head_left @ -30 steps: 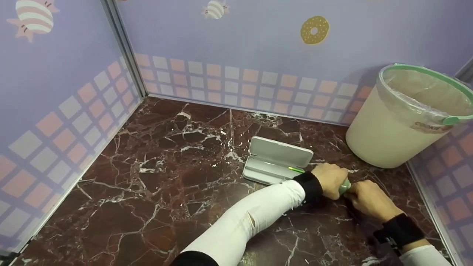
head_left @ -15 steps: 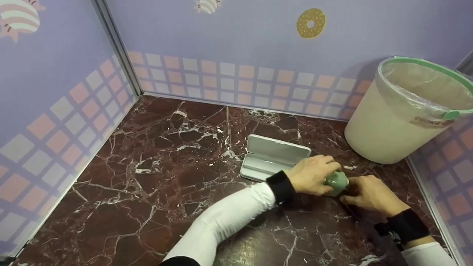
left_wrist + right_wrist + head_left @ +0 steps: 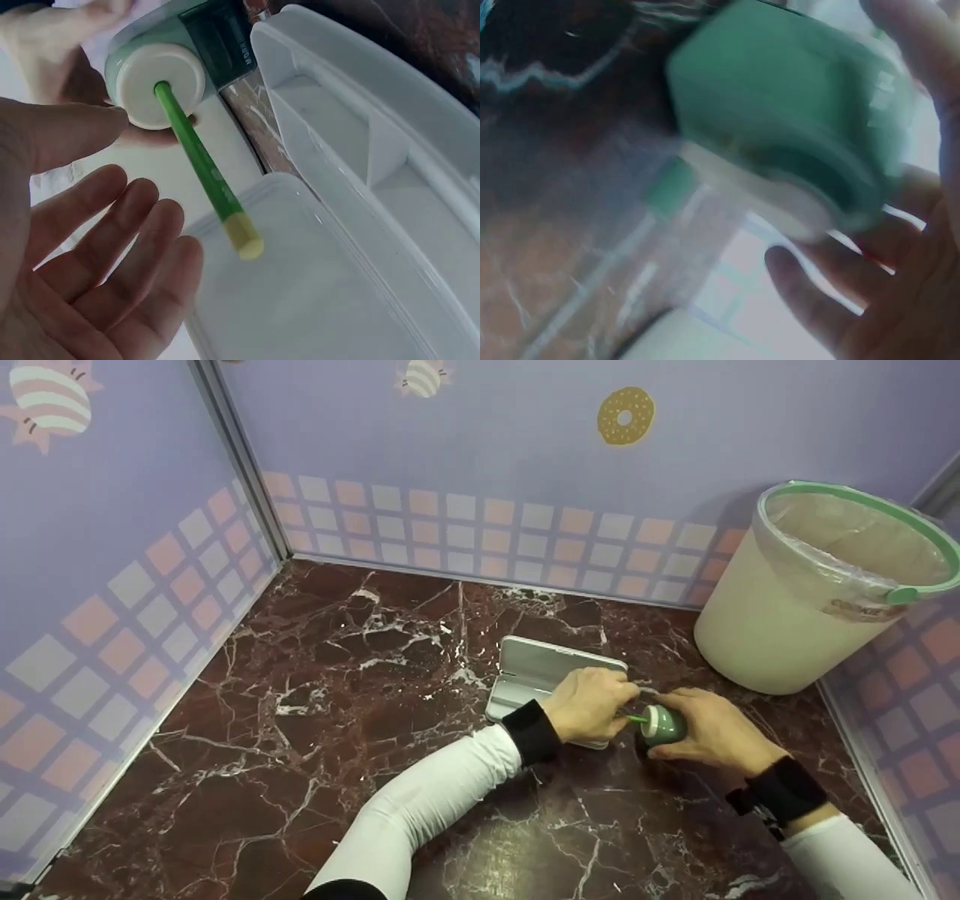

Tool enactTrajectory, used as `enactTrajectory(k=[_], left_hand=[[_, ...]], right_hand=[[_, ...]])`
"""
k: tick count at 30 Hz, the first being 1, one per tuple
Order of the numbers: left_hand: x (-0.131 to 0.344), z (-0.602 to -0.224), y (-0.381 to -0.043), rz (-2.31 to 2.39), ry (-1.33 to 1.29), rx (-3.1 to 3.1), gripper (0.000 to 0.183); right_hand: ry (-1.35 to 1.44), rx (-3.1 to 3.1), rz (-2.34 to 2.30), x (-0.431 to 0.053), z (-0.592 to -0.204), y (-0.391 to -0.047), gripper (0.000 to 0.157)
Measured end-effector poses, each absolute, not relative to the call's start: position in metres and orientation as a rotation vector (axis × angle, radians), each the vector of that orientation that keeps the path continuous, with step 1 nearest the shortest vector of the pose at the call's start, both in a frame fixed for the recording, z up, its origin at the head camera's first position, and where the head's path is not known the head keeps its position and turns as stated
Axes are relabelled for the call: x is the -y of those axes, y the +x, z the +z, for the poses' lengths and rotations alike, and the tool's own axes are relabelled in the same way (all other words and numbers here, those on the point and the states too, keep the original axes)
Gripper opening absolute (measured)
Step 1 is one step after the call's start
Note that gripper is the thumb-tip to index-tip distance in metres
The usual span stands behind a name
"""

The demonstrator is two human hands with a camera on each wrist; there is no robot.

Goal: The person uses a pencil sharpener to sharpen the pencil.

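A green pencil sharpener with a round white face hangs over the table, tilted so its face points left. My right hand grips it, thumb and fingers around its body. From the hole in the face sticks a green pencil with a yellowish end. My left hand is beside the pencil; in the left wrist view its thumb and fingers are parted, with the pencil passing just beyond the fingertips. Behind and under that hand lies an open white pencil case. The right wrist view is blurred, showing the sharpener large.
A cream bucket with a green rim and a clear liner stands at the back right. Patterned walls enclose the dark red marbled table. Small white bits are scattered near the case.
My left hand has let go of the sharpener and moved left to the pencil. My right hand, earlier at the sharpener's right end, now holds its body, and the face has turned towards the camera.
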State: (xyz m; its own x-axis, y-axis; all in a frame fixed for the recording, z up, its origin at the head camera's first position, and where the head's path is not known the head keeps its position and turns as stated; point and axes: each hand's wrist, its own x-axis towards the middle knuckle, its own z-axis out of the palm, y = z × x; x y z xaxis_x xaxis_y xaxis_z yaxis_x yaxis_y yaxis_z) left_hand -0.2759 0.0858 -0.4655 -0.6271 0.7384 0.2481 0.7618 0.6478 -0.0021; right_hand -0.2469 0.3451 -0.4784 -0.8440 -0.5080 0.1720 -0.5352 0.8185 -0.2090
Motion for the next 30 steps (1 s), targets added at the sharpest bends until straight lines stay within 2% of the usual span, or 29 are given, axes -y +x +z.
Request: enactTrajectory(k=[3,5,17,30], left_hand=[[-0.091,-0.47,-0.279,-0.094,-1.223,2.685,0.02],[-0.092,-0.473,-0.281,-0.07,-1.214,2.715,0.015],[-0.091,-0.479,-0.288,0.013,-1.216,2.63,0.004],[-0.091,-0.477,-0.288,0.118,-1.262,2.545,0.009]], right_hand=[[0.796,2.891,0.404,-0.339,-0.493,-0.254,0.061],[0.733,2.903,0.424,-0.335,-0.5,-0.255,0.054],[0.569,2.885,0.443,-0.324,-0.507,-0.251,0.047],[0.56,2.87,0.419,-0.324,-0.507,-0.255,0.047]])
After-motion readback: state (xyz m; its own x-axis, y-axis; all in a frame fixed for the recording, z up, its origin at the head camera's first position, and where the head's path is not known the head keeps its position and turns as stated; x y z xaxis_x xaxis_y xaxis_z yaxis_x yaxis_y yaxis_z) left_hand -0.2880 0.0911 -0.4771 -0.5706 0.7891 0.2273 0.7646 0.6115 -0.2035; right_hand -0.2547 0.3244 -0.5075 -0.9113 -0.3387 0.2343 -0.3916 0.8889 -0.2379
